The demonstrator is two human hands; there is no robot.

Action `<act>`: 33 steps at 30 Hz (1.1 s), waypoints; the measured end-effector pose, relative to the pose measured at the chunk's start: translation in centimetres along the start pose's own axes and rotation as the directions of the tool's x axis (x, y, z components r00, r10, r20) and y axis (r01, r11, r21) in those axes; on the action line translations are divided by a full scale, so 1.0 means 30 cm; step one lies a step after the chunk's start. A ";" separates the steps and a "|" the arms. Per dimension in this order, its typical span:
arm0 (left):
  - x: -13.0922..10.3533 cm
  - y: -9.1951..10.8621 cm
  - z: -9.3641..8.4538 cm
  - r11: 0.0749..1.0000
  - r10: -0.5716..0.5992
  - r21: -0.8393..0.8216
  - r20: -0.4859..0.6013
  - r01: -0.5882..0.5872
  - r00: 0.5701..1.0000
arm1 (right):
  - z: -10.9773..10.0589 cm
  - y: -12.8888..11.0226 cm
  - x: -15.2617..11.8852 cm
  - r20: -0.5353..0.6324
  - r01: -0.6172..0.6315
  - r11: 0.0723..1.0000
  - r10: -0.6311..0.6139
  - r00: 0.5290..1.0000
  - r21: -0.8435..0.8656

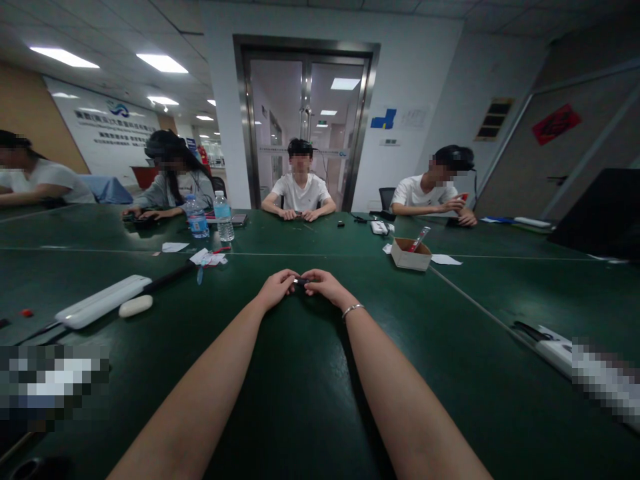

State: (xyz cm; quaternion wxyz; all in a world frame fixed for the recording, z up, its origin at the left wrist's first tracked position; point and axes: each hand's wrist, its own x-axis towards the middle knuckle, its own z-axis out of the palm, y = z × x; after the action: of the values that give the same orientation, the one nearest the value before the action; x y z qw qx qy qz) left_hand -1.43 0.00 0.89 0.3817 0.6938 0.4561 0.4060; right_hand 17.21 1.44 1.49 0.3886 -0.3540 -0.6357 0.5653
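Dark green table [280,373], glossy, seams across. Left hand [278,289] and right hand [323,287] pinch small dark stick [301,282] between them, just above tabletop. Box [411,254] beyond, rightward; bottles [224,217] leftward. Glass doors [306,127], ceiling lights [163,63] behind.

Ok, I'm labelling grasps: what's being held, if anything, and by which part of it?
A small dark object, too small to identify, is held at both ends: the left hand has its silvery end, the right hand its dark end.
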 end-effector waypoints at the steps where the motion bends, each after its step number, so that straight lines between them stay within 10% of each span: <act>1: 0.000 0.001 0.001 1.000 0.002 -0.008 -0.009 -0.002 1.000 | 0.001 0.004 0.002 -0.005 0.006 1.000 -0.006 1.000 -0.001; 12: -0.006 0.029 0.005 0.993 0.009 -0.114 -0.061 -0.015 0.998 | 0.043 0.018 0.017 -0.078 -0.025 0.958 0.003 0.997 -0.285; 23: -0.068 0.122 -0.001 0.985 -0.026 0.171 0.089 0.010 0.996 | 0.106 -0.003 -0.041 -0.113 -0.049 0.992 0.063 0.992 0.119; 28: -0.315 0.321 -0.152 0.852 -0.204 0.523 0.307 0.014 0.930 | -0.019 -0.063 -0.265 -0.017 -0.128 0.989 0.129 0.991 0.078; 33: -0.677 0.285 -0.484 0.711 -0.294 0.670 0.008 0.213 0.956 | -0.204 -0.167 -0.657 -0.106 -0.258 0.962 0.248 0.963 -0.088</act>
State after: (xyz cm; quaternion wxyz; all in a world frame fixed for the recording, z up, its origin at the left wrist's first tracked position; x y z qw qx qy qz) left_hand -17.08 -19.32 9.71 0.1884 0.7363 0.6384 0.1213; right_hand 31.45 -13.92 4.97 0.3242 -0.4777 -0.5942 0.5601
